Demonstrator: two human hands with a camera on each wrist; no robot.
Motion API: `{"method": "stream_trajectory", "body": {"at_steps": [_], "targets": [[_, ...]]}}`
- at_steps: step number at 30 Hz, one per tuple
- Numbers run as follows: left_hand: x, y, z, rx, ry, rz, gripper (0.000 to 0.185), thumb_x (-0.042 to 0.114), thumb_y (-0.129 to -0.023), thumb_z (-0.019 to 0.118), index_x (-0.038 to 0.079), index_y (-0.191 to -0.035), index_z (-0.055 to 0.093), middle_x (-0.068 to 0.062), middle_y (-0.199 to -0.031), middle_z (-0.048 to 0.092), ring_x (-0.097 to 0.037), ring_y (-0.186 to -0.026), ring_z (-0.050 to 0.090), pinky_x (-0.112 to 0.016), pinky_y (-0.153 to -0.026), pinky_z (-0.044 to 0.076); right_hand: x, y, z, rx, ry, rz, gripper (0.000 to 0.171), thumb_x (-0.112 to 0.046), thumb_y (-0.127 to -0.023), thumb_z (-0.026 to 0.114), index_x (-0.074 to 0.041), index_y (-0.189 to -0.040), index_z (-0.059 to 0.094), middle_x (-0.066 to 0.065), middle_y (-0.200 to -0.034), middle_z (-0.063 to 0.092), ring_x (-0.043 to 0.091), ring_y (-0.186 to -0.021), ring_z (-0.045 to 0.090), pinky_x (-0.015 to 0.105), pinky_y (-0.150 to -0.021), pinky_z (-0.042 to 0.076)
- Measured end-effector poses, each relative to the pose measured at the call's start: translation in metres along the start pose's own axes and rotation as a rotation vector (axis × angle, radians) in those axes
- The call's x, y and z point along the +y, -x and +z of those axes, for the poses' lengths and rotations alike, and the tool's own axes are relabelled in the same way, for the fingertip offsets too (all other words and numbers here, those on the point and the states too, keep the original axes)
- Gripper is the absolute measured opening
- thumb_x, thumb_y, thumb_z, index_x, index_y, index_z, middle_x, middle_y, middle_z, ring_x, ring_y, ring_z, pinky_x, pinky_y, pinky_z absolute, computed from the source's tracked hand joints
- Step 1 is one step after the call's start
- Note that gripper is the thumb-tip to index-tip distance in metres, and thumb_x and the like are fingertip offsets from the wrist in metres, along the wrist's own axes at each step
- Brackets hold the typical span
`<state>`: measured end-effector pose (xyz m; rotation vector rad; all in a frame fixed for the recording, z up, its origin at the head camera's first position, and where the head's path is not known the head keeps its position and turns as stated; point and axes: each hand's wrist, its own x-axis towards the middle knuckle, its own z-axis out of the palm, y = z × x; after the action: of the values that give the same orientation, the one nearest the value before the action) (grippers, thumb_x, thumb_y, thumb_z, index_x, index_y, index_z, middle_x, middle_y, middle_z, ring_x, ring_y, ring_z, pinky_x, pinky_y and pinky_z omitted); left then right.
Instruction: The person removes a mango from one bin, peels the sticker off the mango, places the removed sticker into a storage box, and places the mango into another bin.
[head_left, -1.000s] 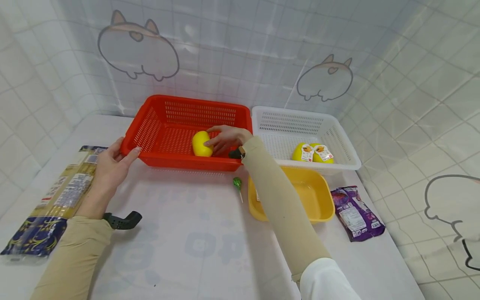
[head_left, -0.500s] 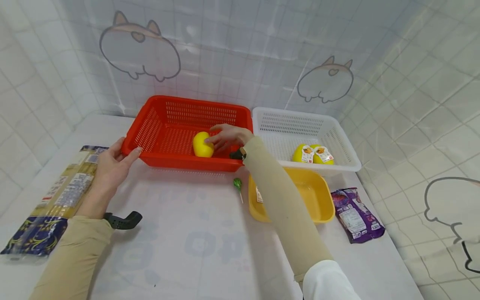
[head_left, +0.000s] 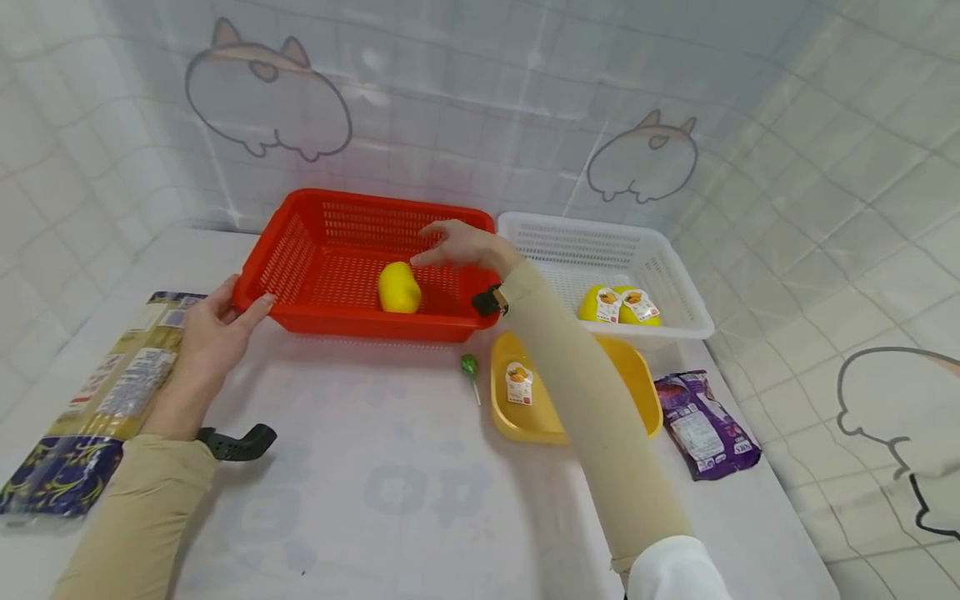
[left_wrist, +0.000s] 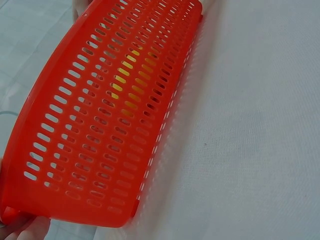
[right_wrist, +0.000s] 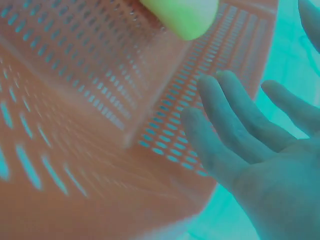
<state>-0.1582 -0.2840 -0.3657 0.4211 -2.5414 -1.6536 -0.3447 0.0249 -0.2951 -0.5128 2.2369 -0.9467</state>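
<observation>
A red plastic basket (head_left: 367, 326) with slotted walls stands at the back left of the table. My left hand (head_left: 212, 335) grips its front left corner, thumb over the rim; the left wrist view shows fingertips (left_wrist: 36, 229) at that corner. One yellow mango-like fruit (head_left: 398, 289) lies on the basket floor, toward the front wall. Just right of it and above, my right hand (head_left: 465, 243) hovers with fingers spread, holding nothing. In the right wrist view a gap shows between the hand (right_wrist: 250, 145) and the fruit (right_wrist: 187, 17).
Beside the red basket is a white basket (head_left: 693, 300) holding two labelled yellow fruits (head_left: 600, 305). A yellow tub (head_left: 645, 387) with a fruit label sits in front, partly under my right forearm. Also around: a green lollipop (head_left: 469, 365), a purple snack bag (head_left: 705, 427) and pasta packs (head_left: 112, 400).
My right hand has let go of the yellow fruit and lifted up and away to the right. The fruit stays in the red basket. My left hand keeps its hold on the corner.
</observation>
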Motion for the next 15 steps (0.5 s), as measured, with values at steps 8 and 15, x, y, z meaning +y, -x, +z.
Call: {"method": "stream_trajectory", "body": {"at_steps": [8, 15], "targets": [[-0.001, 0.0, -0.001, -0.02, 0.002, 0.011, 0.083, 0.047, -0.101, 0.05, 0.014, -0.16, 0.003, -0.017, -0.165, 0.02, -0.03, -0.143, 0.036, -0.019, -0.107, 0.04, -0.01, 0.024, -0.002, 0.068, 0.04, -0.067, 0.071, -0.037, -0.09, 0.074, -0.022, -0.152, 0.04, 0.008, -0.145, 0.051, 0.021, -0.129, 0.05, 0.038, -0.109, 0.045], [0.0, -0.001, -0.002, -0.02, -0.006, 0.004, 0.084, 0.05, -0.1, 0.049, 0.014, -0.16, 0.003, -0.016, -0.165, 0.02, -0.033, -0.144, 0.035, -0.021, -0.106, 0.039, -0.007, 0.038, 0.001, 0.104, 0.087, -0.09, 0.072, -0.039, -0.089, 0.075, -0.023, -0.151, 0.041, 0.007, -0.144, 0.053, 0.021, -0.128, 0.05, 0.04, -0.108, 0.047]]}}
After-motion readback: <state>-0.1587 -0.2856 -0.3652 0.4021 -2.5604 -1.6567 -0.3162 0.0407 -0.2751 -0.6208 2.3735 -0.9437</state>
